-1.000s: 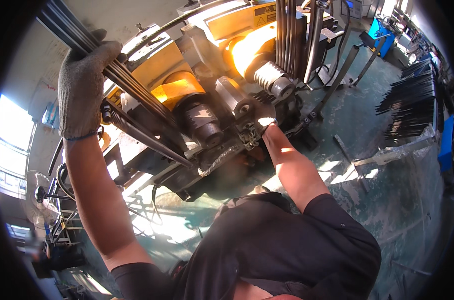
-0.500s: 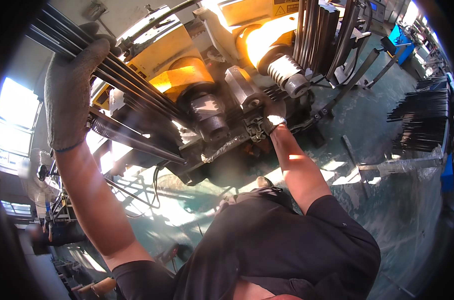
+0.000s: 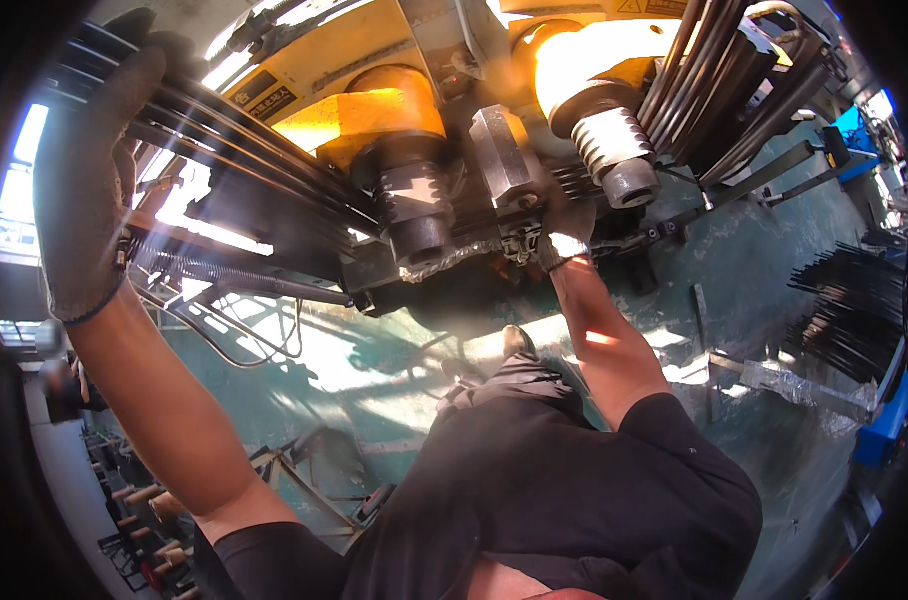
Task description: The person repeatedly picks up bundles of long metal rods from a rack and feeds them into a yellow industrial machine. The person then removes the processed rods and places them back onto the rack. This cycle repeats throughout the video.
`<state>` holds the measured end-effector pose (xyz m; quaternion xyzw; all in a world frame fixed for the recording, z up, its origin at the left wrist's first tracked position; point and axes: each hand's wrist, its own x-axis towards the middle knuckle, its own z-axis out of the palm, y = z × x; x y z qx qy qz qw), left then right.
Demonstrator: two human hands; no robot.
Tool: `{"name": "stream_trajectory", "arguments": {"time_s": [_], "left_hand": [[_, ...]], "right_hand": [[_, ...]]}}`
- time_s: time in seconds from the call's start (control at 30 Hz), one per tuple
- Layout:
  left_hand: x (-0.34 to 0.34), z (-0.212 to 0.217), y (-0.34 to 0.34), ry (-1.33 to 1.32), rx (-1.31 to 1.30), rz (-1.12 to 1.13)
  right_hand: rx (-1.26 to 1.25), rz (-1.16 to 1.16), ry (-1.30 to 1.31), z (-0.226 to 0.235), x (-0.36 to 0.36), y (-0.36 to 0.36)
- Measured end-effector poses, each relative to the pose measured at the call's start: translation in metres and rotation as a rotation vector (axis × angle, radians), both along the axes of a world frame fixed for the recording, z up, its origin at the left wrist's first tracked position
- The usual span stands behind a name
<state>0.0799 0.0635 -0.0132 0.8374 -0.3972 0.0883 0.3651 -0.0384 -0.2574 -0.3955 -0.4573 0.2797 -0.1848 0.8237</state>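
Machinery fills our view: a yellow bending machine; our gloved left hand is wrapped around a bundle of dark rods fed into it; our right hand, grip unclear, rests at the dark rollers; the rods look loaded, bending seemingly still ahead.

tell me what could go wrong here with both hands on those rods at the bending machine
1. The right hand sits right by the machine's rollers, where the dark rods pass through, so its fingers could be pinched.
2. The left hand grips the long rod bundle far out; if the rods swing, they might jerk or strike that arm.
3. Loose rods on the floor could trip a step back.
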Motion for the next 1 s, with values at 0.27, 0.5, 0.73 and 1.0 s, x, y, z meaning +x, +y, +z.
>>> {"name": "stream_trajectory", "arguments": {"time_s": [0.27, 0.5, 0.73, 1.0], "left_hand": [[-0.006, 0.010, -0.013, 0.107, 0.028, 0.128], [-0.054, 0.010, 0.008, 0.037, -0.073, 0.221], [-0.176, -0.030, 0.053, -0.032, -0.503, 0.190], [-0.436, -0.126, 0.177, -0.077, -1.011, 0.679]], "right_hand": [[0.219, -0.086, -0.166, -0.002, 0.007, 0.002], [-0.345, -0.240, -0.149, -0.039, -0.004, -0.004], [-1.492, -0.072, 0.062, 0.010, -0.128, 0.017], [-0.550, 0.055, -0.127, 0.019, -0.162, 0.108]]}}
